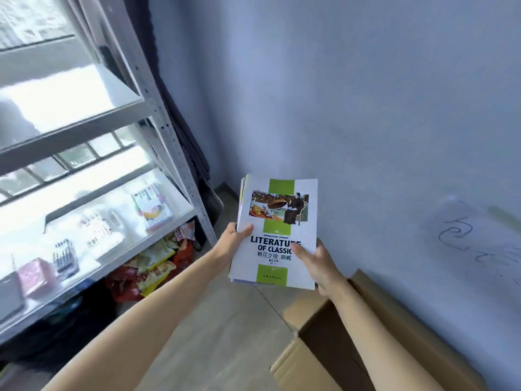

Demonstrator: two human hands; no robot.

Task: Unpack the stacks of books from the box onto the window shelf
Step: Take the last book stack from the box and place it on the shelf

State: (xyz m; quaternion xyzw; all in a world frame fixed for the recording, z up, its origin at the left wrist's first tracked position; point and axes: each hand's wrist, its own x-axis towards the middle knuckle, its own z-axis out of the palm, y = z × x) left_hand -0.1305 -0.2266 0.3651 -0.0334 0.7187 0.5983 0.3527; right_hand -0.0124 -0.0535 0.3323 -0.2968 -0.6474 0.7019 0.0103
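A stack of books hangs in the air in front of me; its top cover is white and green and reads "Literature of Classic". My left hand grips the stack's left edge, thumb on the cover. My right hand grips the lower right corner. An open cardboard box stands on the floor at the lower right, below the stack. The white metal window shelf is at the left, with a few books lying on its lower board.
Colourful snack bags lie on the floor under the shelf. A dark curtain hangs in the corner behind the shelf's post. A pale wall with scribbled writing rises at the right. Beige floor tiles lie between shelf and box.
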